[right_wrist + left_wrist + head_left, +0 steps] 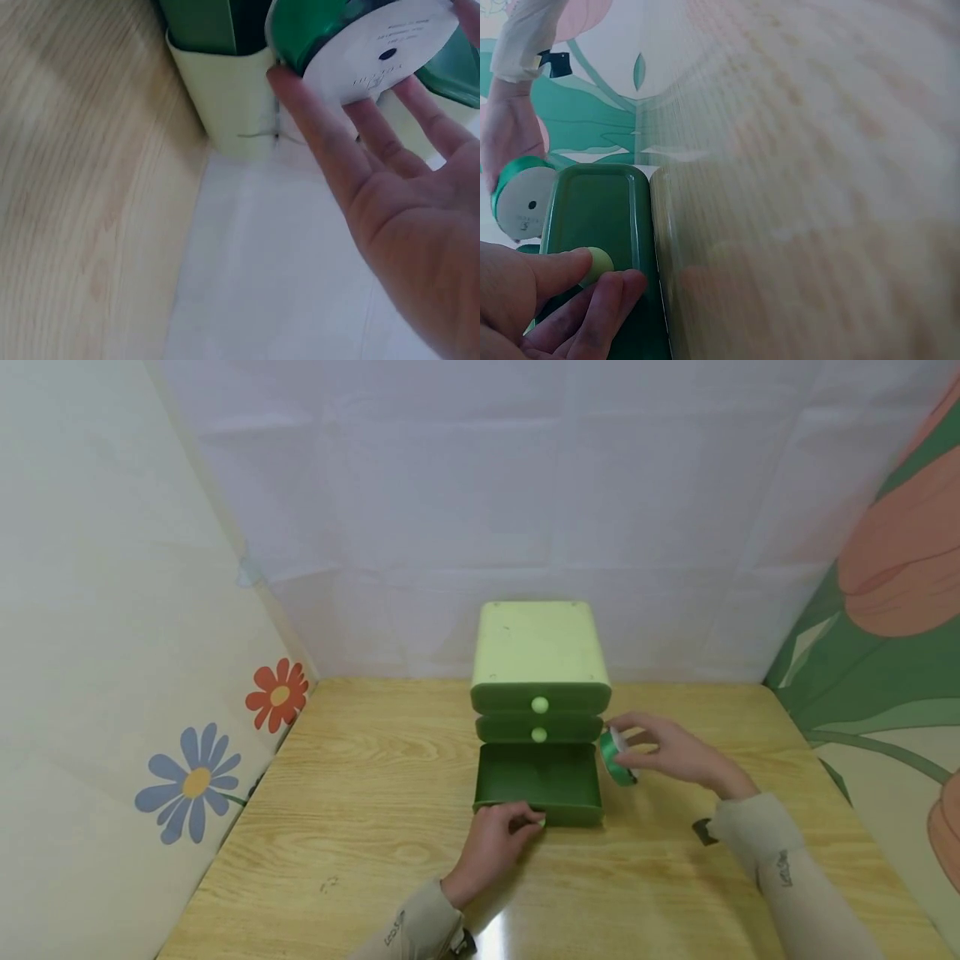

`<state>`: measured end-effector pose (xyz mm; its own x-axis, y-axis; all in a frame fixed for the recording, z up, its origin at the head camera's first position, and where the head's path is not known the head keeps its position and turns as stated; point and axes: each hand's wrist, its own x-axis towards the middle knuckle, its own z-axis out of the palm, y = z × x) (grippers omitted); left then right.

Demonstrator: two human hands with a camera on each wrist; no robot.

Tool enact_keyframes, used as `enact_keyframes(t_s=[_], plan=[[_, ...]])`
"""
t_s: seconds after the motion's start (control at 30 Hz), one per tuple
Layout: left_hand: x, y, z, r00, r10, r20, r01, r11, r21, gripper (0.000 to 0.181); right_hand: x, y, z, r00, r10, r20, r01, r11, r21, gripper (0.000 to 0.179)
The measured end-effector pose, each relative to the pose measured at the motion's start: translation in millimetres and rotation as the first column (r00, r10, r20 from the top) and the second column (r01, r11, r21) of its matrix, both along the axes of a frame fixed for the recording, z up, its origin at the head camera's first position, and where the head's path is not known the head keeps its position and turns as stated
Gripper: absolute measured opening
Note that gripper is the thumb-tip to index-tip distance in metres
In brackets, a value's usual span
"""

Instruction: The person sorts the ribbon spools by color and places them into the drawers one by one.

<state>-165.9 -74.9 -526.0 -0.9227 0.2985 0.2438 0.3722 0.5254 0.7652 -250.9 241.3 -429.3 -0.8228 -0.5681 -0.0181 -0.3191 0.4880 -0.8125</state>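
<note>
A small green drawer cabinet (538, 643) with a pale top stands on the table. Its bottom drawer (540, 777) is pulled out and looks empty inside. My left hand (498, 843) pinches that drawer's round pale knob (600, 264) between thumb and fingers. Just right of the drawer, my right hand (675, 750) holds a spool of green ribbon (617, 760) tilted above the table. The spool's white printed face (382, 56) shows in the right wrist view, with fingers spread along it and the thumb mostly out of frame.
Two upper drawers with round knobs, the top one (498, 698) and the middle one (502, 728), are pushed in. The wooden table (360, 777) reaches back to a white sheet-covered wall (450, 510). Flower-patterned panels (90, 610) flank both sides.
</note>
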Motion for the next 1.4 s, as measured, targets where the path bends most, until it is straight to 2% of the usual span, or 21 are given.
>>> enact_keyframes(t_s=[0.17,0.3,0.4,0.9,1.13,1.23,1.4], plan=[[0.4,-0.2,0.2,1.0,0.003,0.0,-0.003,1.0,-0.003,0.009,3.6,-7.3,-0.6,0.997,0.067,0.029,-0.065,0.997,-0.05,0.055],[0.4,-0.2,0.3,1.0,0.003,0.007,-0.003,1.0,-0.004,0.008,5.9,-15.2,-2.6,0.994,0.08,0.071,-0.076,0.995,-0.059,0.054],[0.5,-0.1,0.5,1.0,0.003,0.009,-0.003,1.0,-0.009,0.008,6.8,-20.3,-5.8,0.993,0.074,0.092,-0.068,0.996,-0.065,0.053],[1.6,-0.2,3.1,1.0,-0.001,0.018,0.002,1.0,-0.024,0.009,3.7,-38.0,-21.7,0.996,0.06,0.071,-0.054,0.996,-0.072,0.06],[0.9,0.0,3.8,1.0,-0.004,0.022,0.005,1.0,-0.031,0.009,3.9,-41.8,-29.3,0.995,0.044,0.09,-0.038,0.997,-0.067,0.062],[0.6,0.0,3.7,1.0,-0.005,0.026,0.006,1.0,-0.029,0.009,4.9,-42.7,-30.7,0.995,0.028,0.093,-0.021,0.997,-0.075,0.058],[0.3,-0.2,3.0,1.0,-0.002,0.03,0.003,1.0,-0.026,0.009,3.8,-43.3,-34.6,0.994,-0.008,0.106,0.021,0.992,-0.121,0.042]])
